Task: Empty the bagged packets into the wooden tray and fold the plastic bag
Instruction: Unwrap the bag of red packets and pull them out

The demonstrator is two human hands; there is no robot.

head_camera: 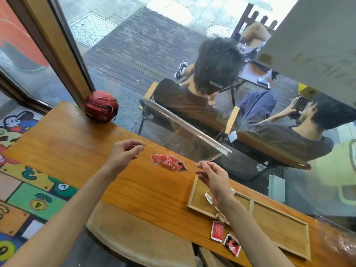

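Observation:
I hold a clear plastic bag (179, 135) up over the wooden counter, its stiff seal strip on the far upper edge. My left hand (125, 153) pinches the bag's near left corner and my right hand (213, 180) pinches its near right corner. Several red packets (169, 162) lie bunched in the bag's lower part between my hands. The wooden tray (279, 226), with two compartments, lies on the counter under my right wrist. Crumpled pale packets (209, 197) sit in its left compartment. Two red packets (216, 231) lie on the counter just in front of the tray.
A red helmet (101, 106) rests at the counter's far left corner against the window frame. The window glass runs along the counter's far edge, with people seated outside. A padded stool (138, 236) stands below the counter's near edge.

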